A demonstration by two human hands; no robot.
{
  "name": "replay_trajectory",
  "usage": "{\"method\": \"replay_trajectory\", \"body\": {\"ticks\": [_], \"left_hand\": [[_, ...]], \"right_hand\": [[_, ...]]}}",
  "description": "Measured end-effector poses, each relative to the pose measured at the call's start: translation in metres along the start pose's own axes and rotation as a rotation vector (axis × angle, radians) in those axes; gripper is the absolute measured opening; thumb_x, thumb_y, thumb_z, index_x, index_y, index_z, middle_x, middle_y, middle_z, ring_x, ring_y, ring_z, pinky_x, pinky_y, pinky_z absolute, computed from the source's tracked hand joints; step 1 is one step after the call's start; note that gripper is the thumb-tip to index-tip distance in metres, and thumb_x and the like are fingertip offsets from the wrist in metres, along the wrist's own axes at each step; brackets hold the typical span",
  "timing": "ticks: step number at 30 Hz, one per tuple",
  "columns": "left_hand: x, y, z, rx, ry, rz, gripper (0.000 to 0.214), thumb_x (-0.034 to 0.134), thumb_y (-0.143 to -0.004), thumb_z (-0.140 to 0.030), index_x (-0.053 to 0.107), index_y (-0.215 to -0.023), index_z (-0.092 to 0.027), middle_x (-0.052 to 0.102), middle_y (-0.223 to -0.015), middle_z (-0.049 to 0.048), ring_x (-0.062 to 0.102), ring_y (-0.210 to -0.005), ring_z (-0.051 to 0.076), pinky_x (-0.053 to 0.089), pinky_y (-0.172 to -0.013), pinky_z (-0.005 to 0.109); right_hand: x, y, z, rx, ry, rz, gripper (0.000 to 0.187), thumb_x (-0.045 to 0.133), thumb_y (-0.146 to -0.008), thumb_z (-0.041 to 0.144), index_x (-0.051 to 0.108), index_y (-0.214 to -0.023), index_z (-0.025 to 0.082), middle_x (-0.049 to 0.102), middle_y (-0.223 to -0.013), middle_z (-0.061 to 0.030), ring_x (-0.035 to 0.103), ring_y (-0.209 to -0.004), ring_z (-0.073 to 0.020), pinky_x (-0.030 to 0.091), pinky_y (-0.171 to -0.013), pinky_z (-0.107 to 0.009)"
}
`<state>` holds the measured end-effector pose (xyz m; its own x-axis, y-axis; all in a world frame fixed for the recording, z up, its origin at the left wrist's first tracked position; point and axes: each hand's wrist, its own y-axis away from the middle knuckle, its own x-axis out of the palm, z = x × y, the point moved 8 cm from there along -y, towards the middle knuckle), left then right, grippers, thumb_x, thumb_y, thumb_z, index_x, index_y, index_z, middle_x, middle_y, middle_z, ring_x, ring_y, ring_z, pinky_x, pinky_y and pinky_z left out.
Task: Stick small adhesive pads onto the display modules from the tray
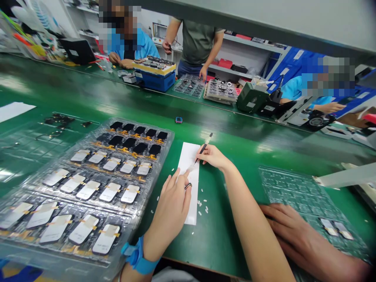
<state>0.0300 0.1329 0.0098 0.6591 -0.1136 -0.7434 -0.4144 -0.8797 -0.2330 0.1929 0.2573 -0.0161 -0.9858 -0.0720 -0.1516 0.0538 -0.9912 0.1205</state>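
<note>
My left hand [173, 203], with a blue strap [136, 256] on its wrist, rests on a white paper strip [189, 152] and pinches a small dark part [188, 185] between thumb and fingertips. My right hand [213, 156] grips a thin black tool [205, 147] like a pen. The tool's tip points down at the strip, just beyond my left fingertips. Small white scraps [202, 205] lie on the green mat around the strip.
Stacked clear trays [164, 135] of small display modules sit to the left. A clear tray [282, 188] on the right holds two modules [335, 228], with another person's hand [293, 229] on its near edge. Other workers, boxes and trays line the far side of the belt.
</note>
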Motion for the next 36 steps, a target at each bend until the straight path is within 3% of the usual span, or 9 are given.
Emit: {"method": "replay_trajectory", "body": {"ticks": [4,9,14,17,22,26,29,32,36], "left_hand": [[0.005,-0.006,0.006,-0.013,-0.052,0.001,0.029,0.034,-0.102,-0.017,0.046,-0.129,-0.017,0.056,-0.143,0.0149,0.034,-0.146,0.033,0.031,-0.115,0.06],[0.013,-0.007,0.011,-0.04,-0.065,0.053,0.03,0.035,-0.101,-0.016,0.049,-0.127,-0.016,0.058,-0.14,0.0159,0.04,-0.142,0.032,0.032,-0.113,0.062],[0.01,-0.007,0.011,-0.029,-0.036,0.005,0.027,0.037,-0.1,-0.015,0.051,-0.123,-0.016,0.062,-0.136,0.0166,0.048,-0.137,0.029,0.032,-0.113,0.061],[0.004,-0.009,0.009,-0.018,-0.01,-0.051,0.024,0.036,-0.1,-0.015,0.051,-0.119,-0.016,0.062,-0.134,0.0173,0.044,-0.139,0.03,0.03,-0.114,0.06],[-0.017,-0.005,0.007,-0.045,0.301,-0.218,0.009,0.041,-0.101,-0.023,0.05,-0.101,-0.021,0.067,-0.12,0.014,0.059,-0.12,0.027,0.046,-0.101,0.047],[-0.017,0.005,0.012,-0.167,0.537,-0.171,0.015,0.047,-0.1,-0.031,0.05,-0.112,-0.022,0.07,-0.092,0.0054,0.07,-0.083,0.02,0.052,-0.069,0.029],[-0.017,0.013,0.013,-0.214,0.734,-0.177,0.016,0.049,-0.099,-0.034,0.049,-0.11,-0.022,0.065,-0.075,-0.0009,0.06,-0.058,0.014,0.045,-0.054,0.023],[-0.013,0.017,0.012,-0.226,0.973,-0.188,0.016,0.048,-0.1,-0.035,0.045,-0.107,-0.022,0.067,-0.076,-0.0011,0.056,-0.055,0.011,0.046,-0.057,0.023],[-0.004,0.019,0.016,-0.286,1.114,-0.167,0.02,0.051,-0.099,-0.04,0.043,-0.105,-0.022,0.067,-0.074,-0.0017,0.048,-0.051,0.009,0.04,-0.052,0.021]], "right_hand": [[0.005,0.004,0.007,-0.054,-0.045,-0.005,0.028,0.085,-0.063,0.023,0.058,-0.07,0.027,0.073,-0.069,-0.0024,0.071,-0.078,-0.018,0.061,-0.071,-0.032],[0.008,0.008,0.019,-0.12,-0.109,-0.043,0.031,0.085,-0.06,0.026,0.056,-0.069,0.028,0.073,-0.07,0.0004,0.073,-0.076,-0.0198,0.063,-0.073,-0.039],[0.008,0.012,0.041,-0.18,-0.156,-0.103,0.03,0.084,-0.061,0.026,0.056,-0.069,0.029,0.072,-0.067,0.0008,0.073,-0.074,-0.0211,0.063,-0.074,-0.043],[0.01,0.016,0.057,-0.209,-0.178,-0.162,0.029,0.084,-0.064,0.029,0.056,-0.071,0.028,0.073,-0.069,0.0009,0.074,-0.078,-0.0211,0.063,-0.074,-0.042],[0.026,0.046,0.083,-0.247,-0.239,-0.301,0.024,0.078,-0.073,0.03,0.055,-0.078,0.025,0.072,-0.072,0.0016,0.074,-0.078,-0.0182,0.062,-0.069,-0.032],[0.05,0.095,0.102,-0.317,-0.378,-0.389,0.013,0.068,-0.08,0.022,0.055,-0.081,0.024,0.072,-0.076,0.0023,0.075,-0.075,-0.0146,0.062,-0.069,-0.026],[0.063,0.125,0.104,-0.352,-0.435,-0.383,0.011,0.07,-0.08,0.022,0.059,-0.08,0.023,0.072,-0.079,0.0017,0.074,-0.075,-0.0149,0.063,-0.07,-0.027],[0.053,0.148,0.097,-0.45,-0.412,-0.489,0.011,0.073,-0.081,0.021,0.062,-0.082,0.024,0.071,-0.082,0.0024,0.074,-0.075,-0.0139,0.064,-0.069,-0.025],[0.042,0.164,0.074,-0.494,-0.352,-0.626,0.01,0.07,-0.087,0.023,0.06,-0.088,0.024,0.069,-0.079,0.003,0.075,-0.069,-0.0146,0.065,-0.061,-0.025]]}}
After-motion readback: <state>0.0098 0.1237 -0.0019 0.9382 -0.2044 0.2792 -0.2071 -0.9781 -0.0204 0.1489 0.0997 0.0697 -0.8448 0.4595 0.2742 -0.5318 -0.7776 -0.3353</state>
